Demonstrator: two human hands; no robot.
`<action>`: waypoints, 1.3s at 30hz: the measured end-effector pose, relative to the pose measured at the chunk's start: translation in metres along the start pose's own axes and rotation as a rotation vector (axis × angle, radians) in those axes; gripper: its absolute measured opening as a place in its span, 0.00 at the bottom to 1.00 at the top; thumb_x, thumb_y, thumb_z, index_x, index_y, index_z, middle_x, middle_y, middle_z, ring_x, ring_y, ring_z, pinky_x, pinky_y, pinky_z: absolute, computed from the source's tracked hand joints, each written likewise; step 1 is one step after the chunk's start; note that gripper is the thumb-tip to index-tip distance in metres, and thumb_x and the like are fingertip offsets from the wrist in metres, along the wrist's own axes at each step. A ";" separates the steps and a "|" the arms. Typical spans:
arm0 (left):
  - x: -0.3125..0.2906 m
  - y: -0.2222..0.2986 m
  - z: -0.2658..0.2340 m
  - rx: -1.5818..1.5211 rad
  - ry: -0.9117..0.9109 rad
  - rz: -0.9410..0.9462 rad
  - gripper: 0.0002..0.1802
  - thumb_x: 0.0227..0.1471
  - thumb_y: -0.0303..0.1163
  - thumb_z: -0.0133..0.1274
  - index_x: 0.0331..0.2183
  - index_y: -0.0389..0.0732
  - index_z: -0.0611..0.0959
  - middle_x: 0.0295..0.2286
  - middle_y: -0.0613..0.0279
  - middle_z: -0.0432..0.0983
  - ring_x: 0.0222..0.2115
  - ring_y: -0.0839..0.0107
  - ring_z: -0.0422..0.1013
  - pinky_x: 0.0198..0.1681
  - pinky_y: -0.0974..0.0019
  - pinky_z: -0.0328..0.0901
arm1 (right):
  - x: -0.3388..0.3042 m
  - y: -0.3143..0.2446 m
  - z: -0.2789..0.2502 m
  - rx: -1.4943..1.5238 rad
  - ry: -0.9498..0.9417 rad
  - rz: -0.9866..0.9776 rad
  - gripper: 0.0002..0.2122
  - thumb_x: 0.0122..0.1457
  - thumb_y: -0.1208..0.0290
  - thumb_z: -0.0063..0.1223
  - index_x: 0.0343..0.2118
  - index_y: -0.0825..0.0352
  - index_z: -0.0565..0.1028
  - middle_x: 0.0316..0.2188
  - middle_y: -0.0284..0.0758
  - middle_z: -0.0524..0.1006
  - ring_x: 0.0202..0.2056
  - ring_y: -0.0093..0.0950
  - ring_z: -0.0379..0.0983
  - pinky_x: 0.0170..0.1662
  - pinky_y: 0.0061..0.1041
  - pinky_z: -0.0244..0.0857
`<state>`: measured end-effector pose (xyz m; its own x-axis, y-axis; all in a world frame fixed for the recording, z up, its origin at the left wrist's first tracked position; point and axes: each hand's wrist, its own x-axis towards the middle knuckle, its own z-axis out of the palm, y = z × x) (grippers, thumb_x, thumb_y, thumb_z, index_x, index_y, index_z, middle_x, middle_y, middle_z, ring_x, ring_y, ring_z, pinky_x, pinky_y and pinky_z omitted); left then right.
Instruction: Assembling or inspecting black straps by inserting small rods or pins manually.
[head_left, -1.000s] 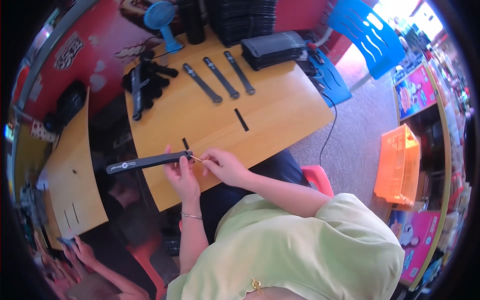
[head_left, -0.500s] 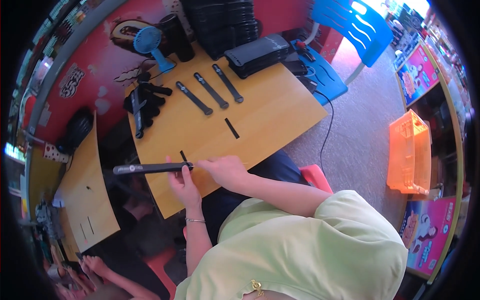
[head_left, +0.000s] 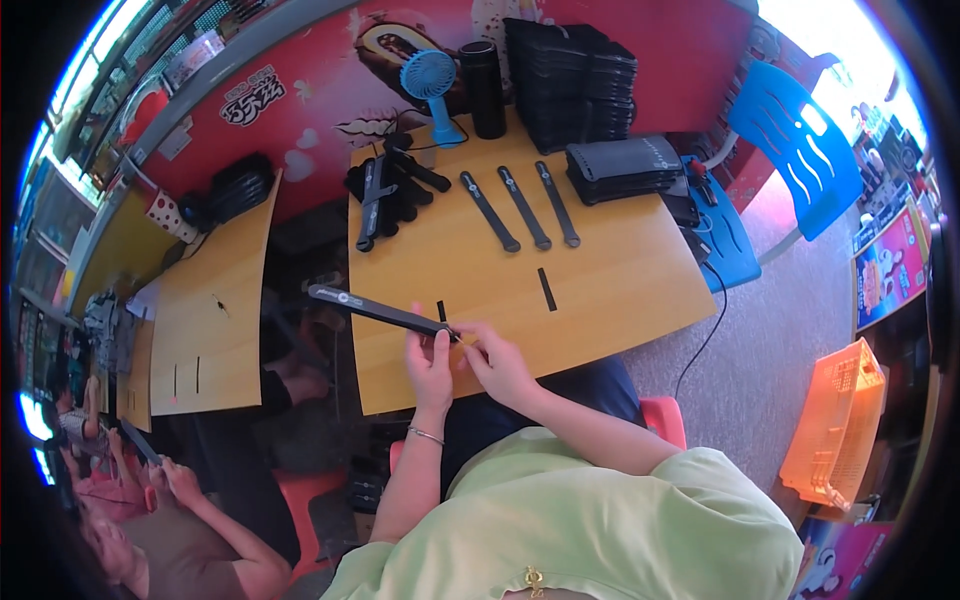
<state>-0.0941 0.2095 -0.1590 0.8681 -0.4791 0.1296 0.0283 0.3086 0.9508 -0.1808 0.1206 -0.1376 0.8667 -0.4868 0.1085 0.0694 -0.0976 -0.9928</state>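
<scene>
My left hand [head_left: 430, 368] is closed on one end of a long, flat black strap [head_left: 375, 312] with pale print. The strap reaches out to the left above the wooden table [head_left: 610, 305]. My right hand [head_left: 497, 368] has its fingers pinched together close beside the held end. Something thin and yellowish seems to be at those fingertips, too small to name. Three similar black straps [head_left: 520, 207] lie side by side farther back on the table. To their left sits a heap of black straps [head_left: 400, 190], one lying across the top.
At the back stand a blue fan [head_left: 430, 85], a black tumbler [head_left: 484, 90] and a tall stack of black pouches [head_left: 570, 85], with folded grey-black pouches [head_left: 622, 168] nearer. A blue chair [head_left: 800, 140] and orange basket [head_left: 830, 425] are right. Another person [head_left: 190, 530] works at the lower left.
The view has swung, so the table sits farther right. My right hand has drawn in against the strap's end, fingers bent closer, and the strap now tilts with its far end up.
</scene>
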 end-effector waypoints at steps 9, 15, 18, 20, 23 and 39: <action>0.002 -0.001 0.001 -0.004 -0.044 0.000 0.36 0.50 0.17 0.49 0.58 0.38 0.55 0.38 0.65 0.68 0.38 0.78 0.67 0.44 0.73 0.64 | 0.007 0.005 -0.001 -0.356 0.060 -0.183 0.14 0.55 0.75 0.47 0.46 0.61 0.69 0.22 0.45 0.74 0.23 0.42 0.72 0.26 0.33 0.67; 0.001 -0.025 -0.006 -0.021 -0.044 0.037 0.35 0.49 0.17 0.51 0.57 0.35 0.57 0.39 0.66 0.68 0.39 0.77 0.67 0.46 0.72 0.63 | 0.002 0.009 -0.005 -0.480 0.008 -0.087 0.11 0.57 0.74 0.45 0.44 0.59 0.71 0.20 0.44 0.73 0.21 0.38 0.72 0.26 0.31 0.65; 0.003 -0.020 -0.004 0.159 -0.160 0.073 0.36 0.47 0.16 0.52 0.57 0.36 0.58 0.45 0.67 0.61 0.42 0.78 0.64 0.48 0.73 0.61 | -0.002 0.002 -0.010 -0.492 0.049 0.009 0.10 0.59 0.74 0.43 0.44 0.60 0.71 0.22 0.44 0.73 0.22 0.31 0.72 0.27 0.27 0.63; 0.003 -0.016 -0.003 0.085 -0.181 0.066 0.35 0.47 0.16 0.52 0.56 0.36 0.59 0.41 0.69 0.61 0.39 0.78 0.64 0.46 0.73 0.61 | 0.000 0.002 -0.008 -0.512 0.032 -0.032 0.10 0.59 0.74 0.43 0.43 0.61 0.72 0.21 0.43 0.73 0.22 0.31 0.72 0.26 0.27 0.63; 0.006 -0.010 -0.003 0.140 -0.110 0.138 0.21 0.45 0.20 0.54 0.44 0.34 0.71 0.34 0.62 0.64 0.36 0.71 0.67 0.40 0.70 0.64 | 0.005 0.002 -0.009 -0.539 0.047 -0.065 0.10 0.59 0.74 0.43 0.42 0.62 0.73 0.19 0.41 0.73 0.20 0.29 0.71 0.25 0.26 0.62; -0.011 0.044 -0.008 0.095 -0.349 -0.261 0.32 0.47 0.13 0.45 0.55 0.39 0.63 0.40 0.67 0.65 0.39 0.79 0.66 0.47 0.73 0.62 | -0.006 -0.020 -0.026 -0.508 -0.050 -0.214 0.10 0.56 0.76 0.46 0.39 0.59 0.75 0.17 0.34 0.72 0.19 0.28 0.71 0.24 0.25 0.63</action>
<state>-0.0988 0.2351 -0.1209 0.6183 -0.7846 -0.0465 0.1644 0.0713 0.9838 -0.2007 0.1029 -0.1175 0.8828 -0.3693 0.2902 0.0102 -0.6026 -0.7980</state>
